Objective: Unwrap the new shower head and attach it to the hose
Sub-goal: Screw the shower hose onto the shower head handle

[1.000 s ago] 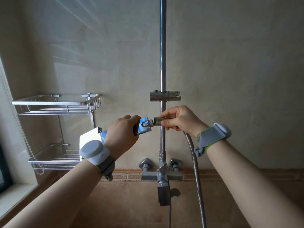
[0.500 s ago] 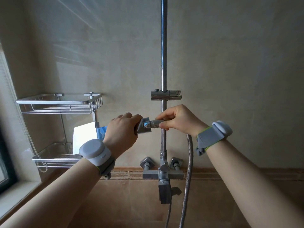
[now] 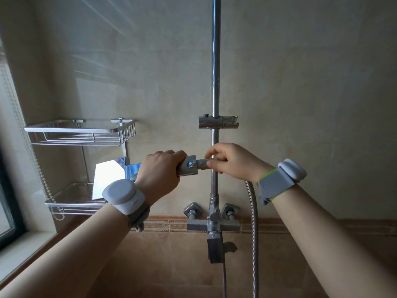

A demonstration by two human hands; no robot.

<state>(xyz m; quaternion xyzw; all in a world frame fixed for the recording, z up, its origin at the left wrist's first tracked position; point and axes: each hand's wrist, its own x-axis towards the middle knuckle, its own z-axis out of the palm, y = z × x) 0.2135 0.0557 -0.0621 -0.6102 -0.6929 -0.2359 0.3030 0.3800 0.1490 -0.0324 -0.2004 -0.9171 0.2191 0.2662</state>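
Note:
My left hand [image 3: 159, 171] grips the handle of a square chrome shower head [image 3: 111, 177]; the flat mirror-like head sticks out to the left behind my wrist and the handle end [image 3: 189, 167] points right. My right hand [image 3: 232, 161] pinches the hose nut [image 3: 203, 164], which sits against the handle end in front of the riser rail. The ribbed metal hose [image 3: 254, 233] hangs down from under my right wrist. No wrapping shows on the head.
A chrome riser rail [image 3: 215, 61] runs up the wall with a slider bracket [image 3: 218, 122] just above my hands. The mixer valve [image 3: 213, 224] is below. Two wire corner shelves [image 3: 79, 131] hang at left, beside a window sill [image 3: 23, 244].
A second ago the hose nut was apart from the handle end; now it sits on it. My right fingers have shifted around the nut and the hose has swung a little.

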